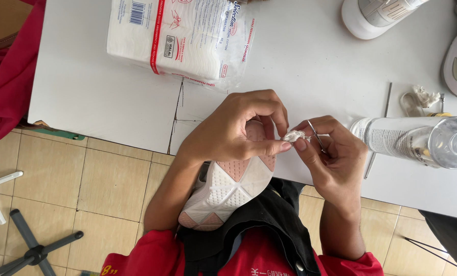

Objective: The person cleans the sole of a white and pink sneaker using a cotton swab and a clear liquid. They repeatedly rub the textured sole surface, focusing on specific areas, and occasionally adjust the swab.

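Your left hand (pixel 238 128) grips the pink-soled shoe (pixel 233 186) on your lap while your right hand (pixel 330 153) pinches tweezers (pixel 316 137) holding the cotton wad (pixel 294 136) at the sole edge; wiping is in hand, so press gently.

L hand (pixel 233 128) sits palm-down, wrist bent, fingers curled over, thumb and index tip pinched together at the right. L forearm runs up from lower left, bare, elbow by the red sleeve. R hand (pixel 333 158) faces it from the right, knuckles up, thumb and forefinger pressed in a pinch, other fingers folded into the palm. R forearm rises near vertical from below, bare to the sleeve. Fingertips of both hands nearly meet in the middle; both grips closed.
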